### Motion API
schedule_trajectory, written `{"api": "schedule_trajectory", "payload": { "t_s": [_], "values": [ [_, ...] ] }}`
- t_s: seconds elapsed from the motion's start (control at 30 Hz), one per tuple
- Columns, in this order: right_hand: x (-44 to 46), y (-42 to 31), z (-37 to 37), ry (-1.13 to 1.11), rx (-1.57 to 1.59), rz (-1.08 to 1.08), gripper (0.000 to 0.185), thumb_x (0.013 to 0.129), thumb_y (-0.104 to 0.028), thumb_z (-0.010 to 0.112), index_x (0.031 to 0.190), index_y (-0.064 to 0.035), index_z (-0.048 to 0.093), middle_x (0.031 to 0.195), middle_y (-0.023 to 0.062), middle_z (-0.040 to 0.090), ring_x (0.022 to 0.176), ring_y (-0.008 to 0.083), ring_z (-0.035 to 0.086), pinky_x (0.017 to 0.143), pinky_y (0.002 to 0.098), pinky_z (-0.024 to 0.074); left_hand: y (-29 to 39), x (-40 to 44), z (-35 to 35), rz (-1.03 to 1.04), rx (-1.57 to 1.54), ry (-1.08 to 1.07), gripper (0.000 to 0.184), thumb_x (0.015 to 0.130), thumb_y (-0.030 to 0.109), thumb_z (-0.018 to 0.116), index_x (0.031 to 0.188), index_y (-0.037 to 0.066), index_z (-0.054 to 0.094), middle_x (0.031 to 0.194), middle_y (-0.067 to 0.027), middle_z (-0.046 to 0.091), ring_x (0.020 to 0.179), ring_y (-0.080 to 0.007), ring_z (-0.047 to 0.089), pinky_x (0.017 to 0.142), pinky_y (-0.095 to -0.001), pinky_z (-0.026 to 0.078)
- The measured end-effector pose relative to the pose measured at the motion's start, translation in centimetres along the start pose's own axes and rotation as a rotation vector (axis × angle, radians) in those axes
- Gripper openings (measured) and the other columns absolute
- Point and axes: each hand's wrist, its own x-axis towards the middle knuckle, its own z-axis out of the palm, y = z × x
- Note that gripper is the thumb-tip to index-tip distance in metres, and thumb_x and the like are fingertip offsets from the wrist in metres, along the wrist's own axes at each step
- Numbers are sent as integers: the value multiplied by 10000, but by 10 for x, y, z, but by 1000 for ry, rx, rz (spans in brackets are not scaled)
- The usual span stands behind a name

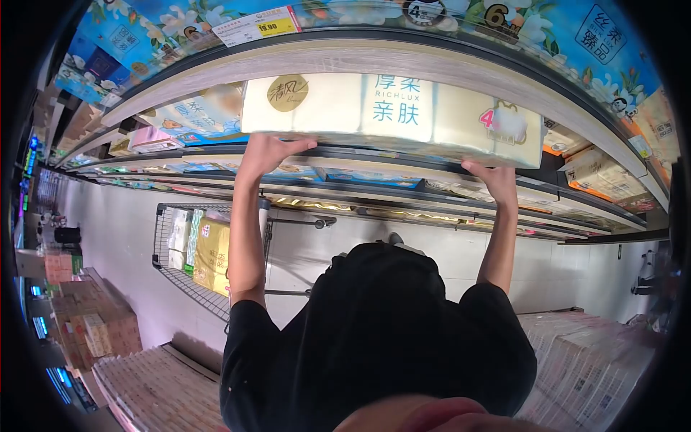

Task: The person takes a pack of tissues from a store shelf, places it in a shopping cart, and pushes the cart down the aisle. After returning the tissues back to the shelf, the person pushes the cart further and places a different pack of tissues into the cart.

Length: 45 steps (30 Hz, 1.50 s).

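A long cream-coloured pack of tissues point(338, 108) with blue lettering and a gold round logo juts from a shelf in front of me. My left hand point(270, 153) grips its left end from below, the thumb stretched along the lower edge. At the right end my right hand point(493, 176) holds it the same way, thumb on the near lower edge. The fingers of both hands are mostly hidden under or behind the pack. Its top is partly covered by the shelf board point(345, 57) above.
Blue floral packs point(345, 13) and a price tag point(266, 27) line the shelf above. A wire shopping cart point(162, 237) holding a yellow pack point(212, 252) stands at left. Stacked cartons point(155, 389) lie behind left, a wrapped stack point(583, 360) behind right.
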Motion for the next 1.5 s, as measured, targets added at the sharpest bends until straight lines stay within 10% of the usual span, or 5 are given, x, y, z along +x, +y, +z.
{"api": "schedule_trajectory", "payload": {
  "t_s": [0.6,0.63,0.8,0.93,1.5],
  "values": [
    [-18,-49,0,228,563,215,539,883,-351,529,1276,4,427,1255,138,478,1152,184,466,980,281,338,-188,-66,-23,44,-279,646,521,653,125,739,1110,-15,532,1093,-139,559,992,-219,547,852,-339,462],
    [25,61,-52,-356,970,-88,464,834,-335,605,1097,28,487,1074,129,568,904,193,600,803,296,482,-190,-74,-29,31,-325,699,527,647,124,742,1110,-16,531,1092,-140,558,992,-222,548,853,-341,463],
    [-16,-84,40,11,672,226,512,852,-304,565,1222,35,465,1247,170,475,1057,255,534,922,340,399,-118,-145,-61,72,-304,629,572,610,121,758,1107,-28,517,1073,-144,556,977,-225,551,848,-344,468],
    [-20,-24,71,-312,136,-493,561,766,-351,636,1150,32,493,1096,132,550,953,210,552,832,322,431,-49,-234,-38,82,-312,522,617,573,117,775,1104,-39,503,1054,-147,554,962,-228,555,844,-346,473],
    [-105,-6,184,-103,499,196,473,820,-388,563,1135,-49,462,969,50,553,876,155,550,789,297,444,-30,-282,-50,4,-528,657,913,647,547,677,1248,-53,340,1121,-119,491,1027,-178,484,876,-289,373]
  ]
}}
